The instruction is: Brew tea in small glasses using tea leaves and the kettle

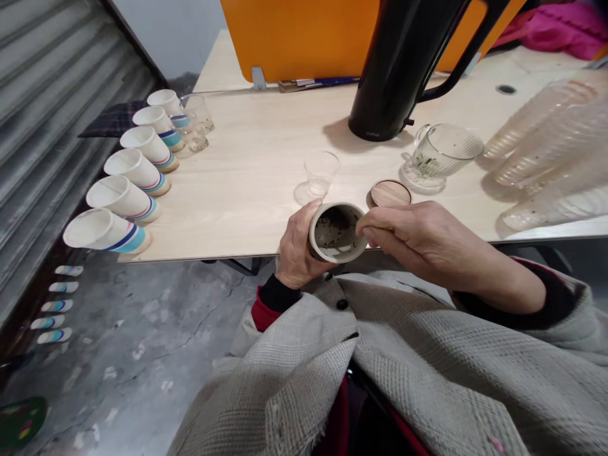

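My left hand is wrapped round a small round jar, tilted so that its mouth faces me. Dark bits like loose tea leaves cling to its pale inner wall. Thumb and fingers of my right hand are pinched together at the jar's right rim; what they hold, if anything, is hidden. A round wooden lid lies on the table just behind that hand. Beyond the jar stands a small clear plastic cup. To the right, a ribbed glass mug has greenish leaves in its bottom.
A tall black kettle stands behind, before an orange divider. Paper cups line the left edge of the wooden table, with clear cups beside them. Stacked clear plastic cups lie at the right.
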`<action>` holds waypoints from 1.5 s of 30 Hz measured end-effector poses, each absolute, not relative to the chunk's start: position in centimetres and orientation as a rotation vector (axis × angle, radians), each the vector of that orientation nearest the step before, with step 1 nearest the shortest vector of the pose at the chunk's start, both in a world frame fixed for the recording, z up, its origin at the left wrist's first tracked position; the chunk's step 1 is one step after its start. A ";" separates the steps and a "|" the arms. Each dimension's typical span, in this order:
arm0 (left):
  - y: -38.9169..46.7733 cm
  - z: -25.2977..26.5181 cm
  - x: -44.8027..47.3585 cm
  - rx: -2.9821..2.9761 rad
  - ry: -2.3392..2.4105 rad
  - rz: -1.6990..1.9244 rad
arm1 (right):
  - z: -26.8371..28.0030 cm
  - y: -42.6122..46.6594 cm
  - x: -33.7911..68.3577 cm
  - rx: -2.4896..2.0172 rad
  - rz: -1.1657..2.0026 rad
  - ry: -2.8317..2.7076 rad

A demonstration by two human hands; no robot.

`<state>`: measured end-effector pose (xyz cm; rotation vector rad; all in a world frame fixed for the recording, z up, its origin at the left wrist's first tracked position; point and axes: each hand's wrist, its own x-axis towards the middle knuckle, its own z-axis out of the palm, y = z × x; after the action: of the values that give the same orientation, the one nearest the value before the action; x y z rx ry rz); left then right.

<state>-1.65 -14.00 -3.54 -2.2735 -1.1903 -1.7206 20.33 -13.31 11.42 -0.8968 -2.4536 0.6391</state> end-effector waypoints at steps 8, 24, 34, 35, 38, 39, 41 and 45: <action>-14.1 -3.9 -1.7 -2.259 -1.228 -1.681 | 11.4 -14.0 19.6 -0.904 0.685 -2.529; -14.1 -3.8 -1.5 -2.258 -1.235 -1.687 | 10.6 -13.4 16.5 -1.059 1.397 -1.539; -14.6 -3.3 -1.5 -2.259 -1.492 -1.753 | 9.2 -11.3 19.5 -0.944 1.530 -1.134; -14.6 -3.3 -1.5 -2.257 -1.522 -1.765 | 9.1 -11.2 19.6 -0.936 1.531 -1.118; -14.6 -3.4 -1.6 -2.259 -1.597 -1.802 | 9.2 -10.7 20.1 -0.908 1.510 -1.089; -14.6 -3.4 -1.6 -2.260 -1.612 -1.816 | 9.3 -10.5 20.2 -0.896 1.489 -1.084; -14.6 -3.4 -1.5 -2.264 -1.639 -1.830 | 9.6 -10.0 20.5 -0.865 1.419 -1.082; -14.7 -3.3 -1.5 -2.260 -1.673 -1.823 | 10.5 -8.9 20.6 -0.788 1.205 -1.151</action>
<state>-1.52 -14.70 -3.30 -2.2603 -1.6727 -1.8228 20.61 -8.89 10.53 -0.7877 -1.1513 1.2045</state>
